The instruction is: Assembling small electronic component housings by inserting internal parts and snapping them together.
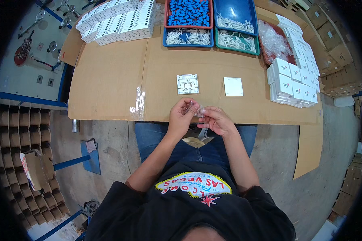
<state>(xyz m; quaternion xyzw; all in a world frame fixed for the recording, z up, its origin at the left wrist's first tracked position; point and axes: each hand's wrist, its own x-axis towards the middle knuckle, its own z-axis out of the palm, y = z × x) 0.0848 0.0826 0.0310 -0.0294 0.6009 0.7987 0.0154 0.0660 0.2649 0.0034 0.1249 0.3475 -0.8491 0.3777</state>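
Note:
Over the front edge of the table, my left hand [180, 115] and my right hand [217, 120] meet at a small clear plastic bag [200, 111]. The fingers of both hands are closed on it; what the bag contains, if anything, is too small to make out. Just beyond my left hand lies a square white plastic housing [188, 84] with moulded fittings on its upper face. To its right, a flat white square plate [233, 86] rests on the cardboard, apart from my right hand.
Cardboard [108, 80] covers the table. At the back, a red tray [188, 27] of blue parts and blue and green trays [237, 49] of white pieces stand stacked. Clear bags [272, 40] and white boxes [287, 84] are at right, more boxes [120, 24] at back left.

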